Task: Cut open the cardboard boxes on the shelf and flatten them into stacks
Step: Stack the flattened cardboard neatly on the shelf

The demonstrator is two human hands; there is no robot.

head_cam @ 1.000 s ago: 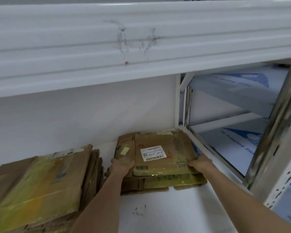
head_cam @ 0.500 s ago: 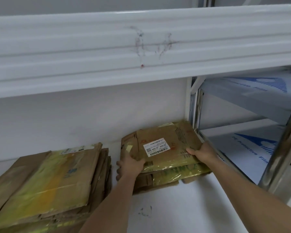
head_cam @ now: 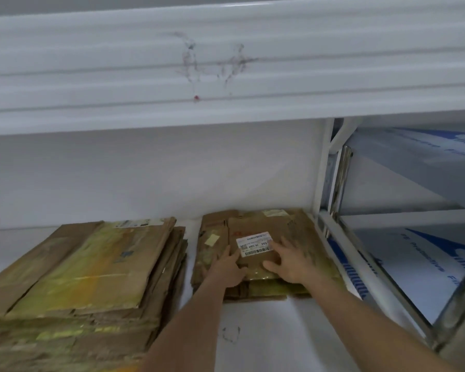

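Two stacks of flattened cardboard are seen on the white shelf board (head_cam: 266, 331) in the lower half of the frame. The larger stack (head_cam: 91, 277) occupies the lower left, its top sheet streaked with yellowish tape; the smaller stack (head_cam: 255, 253) sits at lower centre, pushed toward the rear wall and just beside the white upright post (head_cam: 320, 183) at centre right. The two stacks are kept apart by a narrow strip of bare shelf, presumably so that each pile stays squared and can be lifted separately. The top flattened box (head_cam: 258, 237) of the smaller stack is marked by a white barcode label (head_cam: 255, 244). The left hand (head_cam: 227, 267) is laid at that box's left edge, fingers extended and resting on the cardboard, nothing being gripped. The right hand (head_cam: 290, 261) is spread flat, palm down, on the box just right of the label, fingers splayed; nothing is held by it either. The placement is judged to serve pressing: weight is applied from above so that the sheet is seated flush on the pile, while the left fingers check its alignment. No cutting tool is visible. Unopened boxes are not in view. Film-wrapped panels with blue print (head_cam: 427, 264) are seen through the frame at right. A scuffed white beam (head_cam: 226, 63) spans the upper frame.
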